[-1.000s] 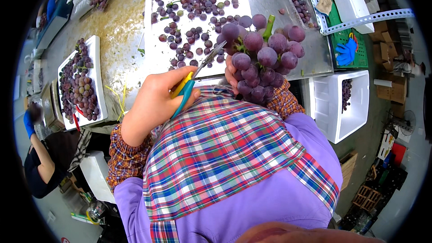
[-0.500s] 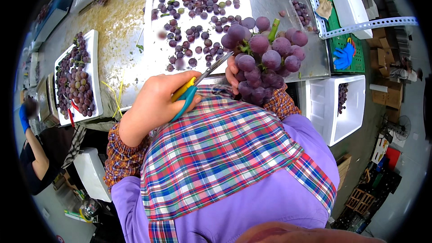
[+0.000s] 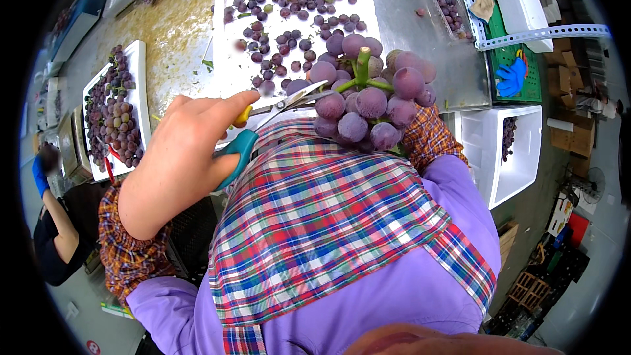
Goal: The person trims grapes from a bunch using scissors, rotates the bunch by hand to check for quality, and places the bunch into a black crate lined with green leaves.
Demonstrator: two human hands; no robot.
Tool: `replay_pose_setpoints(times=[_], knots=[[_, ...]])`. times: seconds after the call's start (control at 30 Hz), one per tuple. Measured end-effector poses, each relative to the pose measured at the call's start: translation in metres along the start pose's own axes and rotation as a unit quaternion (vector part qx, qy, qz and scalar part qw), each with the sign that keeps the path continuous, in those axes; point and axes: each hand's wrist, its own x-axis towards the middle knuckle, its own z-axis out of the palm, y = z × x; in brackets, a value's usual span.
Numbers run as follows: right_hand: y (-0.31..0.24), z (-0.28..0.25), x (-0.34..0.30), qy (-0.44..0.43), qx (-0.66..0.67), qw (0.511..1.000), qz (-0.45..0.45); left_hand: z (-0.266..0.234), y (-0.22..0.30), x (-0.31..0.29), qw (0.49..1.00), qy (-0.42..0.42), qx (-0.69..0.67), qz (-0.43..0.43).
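Note:
My left hand (image 3: 181,151) is closed around scissors (image 3: 240,151) with yellow and teal handles. Their metal blades stand apart, with the tips at the left side of a large bunch of purple grapes (image 3: 371,102). The bunch hangs before my chest, its thick green stem upward. My right hand is behind the bunch and nearly all hidden; the sleeve leads to it, and it holds the grapes up. Beyond the hands, a white tray (image 3: 225,59) carries many loose grapes and small clusters.
Left on the metal table (image 3: 177,39) is a white tray (image 3: 139,85) with bunches and a red-handled tool. A clear grape punnet (image 3: 453,16), a perforated metal bar (image 3: 545,36) and gloves (image 3: 510,79) lie right, above a white foam box (image 3: 522,184). A co-worker's gloved hand (image 3: 39,174) shows far left.
The bunch has tipped, so its stem now faces up toward me, and it sits slightly lower and left. My left hand has come closer and left, and the scissor blades have spread.

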Motion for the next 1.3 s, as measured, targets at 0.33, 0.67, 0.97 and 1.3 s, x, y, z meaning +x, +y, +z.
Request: replay_pose_setpoints(times=[0.33,0.67,0.97,1.3], knots=[[0.03,0.005,0.013,0.0,0.434,0.89,0.136,-0.019,-0.039,0.033,0.972,0.025,0.13,0.196],[0.022,0.003,0.018,0.054,0.577,0.774,0.255,0.004,-0.04,0.046,0.97,0.025,0.115,0.215],[0.018,0.009,0.022,0.087,0.516,0.822,0.223,0.011,-0.037,0.041,0.978,-0.016,0.082,0.189],[-0.006,-0.014,-0.006,0.124,0.315,0.907,0.252,0.008,-0.025,0.045,0.975,-0.075,0.122,0.168]])
